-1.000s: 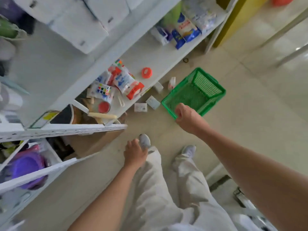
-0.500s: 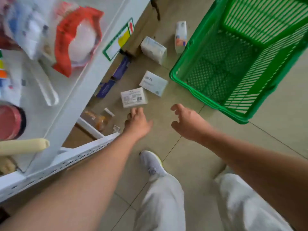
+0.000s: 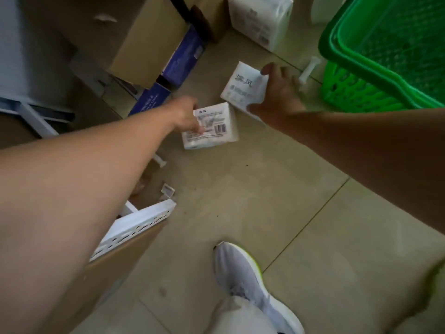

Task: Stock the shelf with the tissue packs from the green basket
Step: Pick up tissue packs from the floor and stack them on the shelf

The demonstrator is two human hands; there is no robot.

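Observation:
Two white tissue packs lie on the tiled floor. My left hand (image 3: 186,114) closes on the left edge of the near pack (image 3: 213,127), whose barcode faces up. My right hand (image 3: 279,92) grips the right edge of the second pack (image 3: 242,85), thumb below and fingers above. A third, larger white pack (image 3: 260,18) stands farther back against the boxes. The green basket (image 3: 361,97) sits on the floor at the upper right, and the part I see holds nothing.
Cardboard boxes (image 3: 144,44) and blue boxes (image 3: 185,56) fill the space under the shelf at the upper left. A white perforated shelf rail (image 3: 134,225) juts out at the lower left. A small white plastic piece (image 3: 308,71) lies beside the basket. My white shoe (image 3: 243,273) is below.
I have bent down much closer to the floor. Both hands moved forward from open in the air onto the two tissue packs.

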